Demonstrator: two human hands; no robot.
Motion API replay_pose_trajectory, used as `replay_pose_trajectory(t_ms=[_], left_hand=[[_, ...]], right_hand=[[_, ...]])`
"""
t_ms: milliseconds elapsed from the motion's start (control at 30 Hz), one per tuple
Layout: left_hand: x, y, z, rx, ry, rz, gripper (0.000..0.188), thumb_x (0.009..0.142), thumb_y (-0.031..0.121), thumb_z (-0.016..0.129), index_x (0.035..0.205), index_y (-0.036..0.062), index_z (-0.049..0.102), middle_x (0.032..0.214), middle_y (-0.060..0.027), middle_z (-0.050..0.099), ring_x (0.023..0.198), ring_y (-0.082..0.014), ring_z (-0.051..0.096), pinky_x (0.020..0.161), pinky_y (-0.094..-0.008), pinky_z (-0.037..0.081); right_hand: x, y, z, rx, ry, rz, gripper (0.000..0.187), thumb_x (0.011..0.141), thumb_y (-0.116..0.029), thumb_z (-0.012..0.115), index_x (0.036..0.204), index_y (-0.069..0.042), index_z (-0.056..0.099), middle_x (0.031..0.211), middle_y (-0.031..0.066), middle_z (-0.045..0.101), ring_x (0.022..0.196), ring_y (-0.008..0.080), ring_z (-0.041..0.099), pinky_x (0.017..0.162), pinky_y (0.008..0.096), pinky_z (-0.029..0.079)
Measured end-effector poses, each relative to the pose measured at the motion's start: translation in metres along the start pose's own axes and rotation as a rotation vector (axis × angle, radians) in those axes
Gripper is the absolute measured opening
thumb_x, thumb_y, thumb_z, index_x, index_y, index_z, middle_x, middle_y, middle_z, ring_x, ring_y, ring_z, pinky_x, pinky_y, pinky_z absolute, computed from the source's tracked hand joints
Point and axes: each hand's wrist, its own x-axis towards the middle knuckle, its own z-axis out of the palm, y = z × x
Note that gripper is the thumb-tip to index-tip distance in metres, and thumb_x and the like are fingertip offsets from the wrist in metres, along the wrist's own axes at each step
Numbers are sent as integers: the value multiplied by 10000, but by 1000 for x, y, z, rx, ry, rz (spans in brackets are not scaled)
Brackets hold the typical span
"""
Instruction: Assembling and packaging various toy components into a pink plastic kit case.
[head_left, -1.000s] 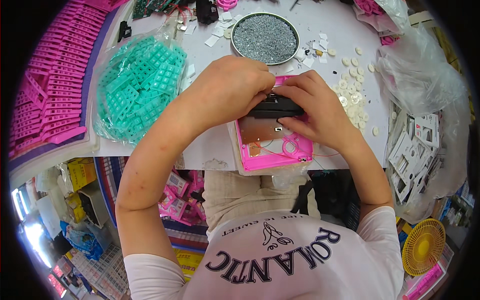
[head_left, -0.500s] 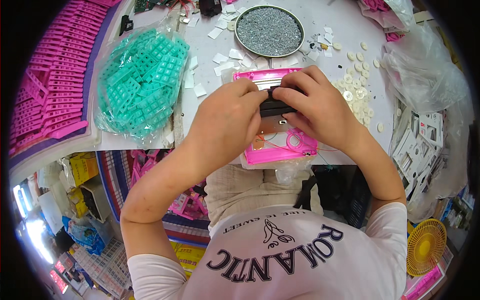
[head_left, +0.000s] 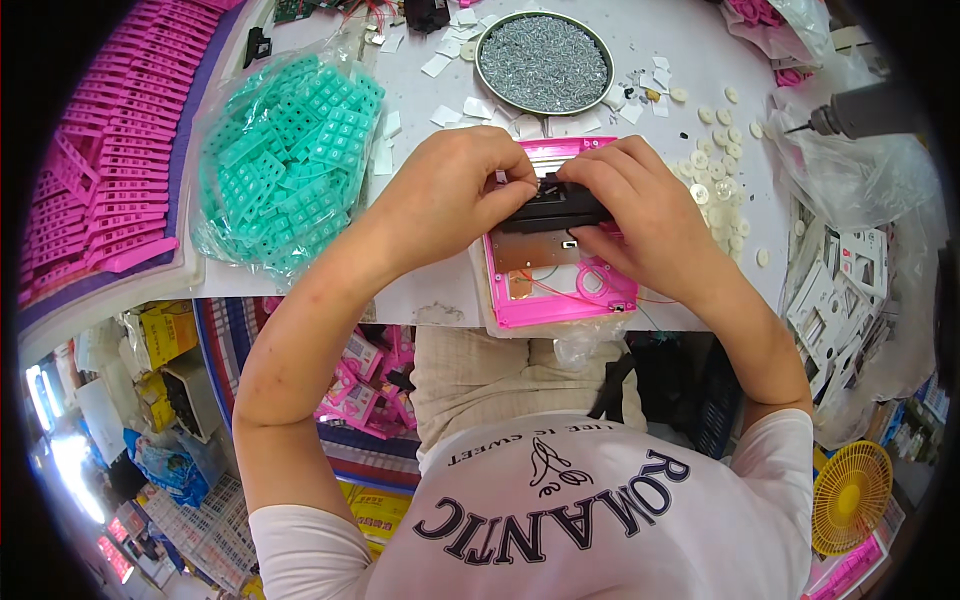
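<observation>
A pink plastic casing [head_left: 560, 312] lies at the table's front edge, with a metal plate [head_left: 532, 252] and thin red wires inside. Across its middle sits a black plastic part [head_left: 552, 212]. My right hand [head_left: 645, 215] grips the right end of that part, thumb below and fingers above. On the upper left side of the part, my left hand [head_left: 455, 190] is closed in a pinch, thumb and forefinger at its top edge. Whatever is between those fingertips is too small to make out.
A round tin of small screws [head_left: 545, 65] stands beyond the casing. Left are a bag of turquoise keypads [head_left: 285, 165] and stacked pink parts [head_left: 125, 150]. White round pieces [head_left: 715, 180] lie to the right. A dark grey power screwdriver [head_left: 870, 110] hangs at far right.
My left hand has shifted a little up and left, uncovering more of the black part. My right hand stays at its end. The screwdriver has come into view at the right.
</observation>
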Motion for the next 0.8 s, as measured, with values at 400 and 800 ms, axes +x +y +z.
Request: replay_pose_trajectory(t_ms=[400, 800], left_hand=[[4, -2, 6, 132, 39, 76, 96, 894, 73, 691, 921, -16, 672, 791, -102, 621, 651, -199, 563, 611, -316, 467], [21, 7, -6, -78, -140, -296, 182, 902, 144, 734, 863, -32, 706, 700, -41, 644, 643, -80, 543, 590, -286, 457]], right_hand=[[0, 8, -3, -12, -45, -66, 533, 656, -37, 807, 1160, -61, 635, 1143, 108, 632, 1056, 336, 592, 879, 423, 546], [4, 2, -6, -50, -118, -30, 575, 648, -4, 782, 1182, -70, 576, 1168, 111, 594, 1101, 346, 572, 876, 437, 556]])
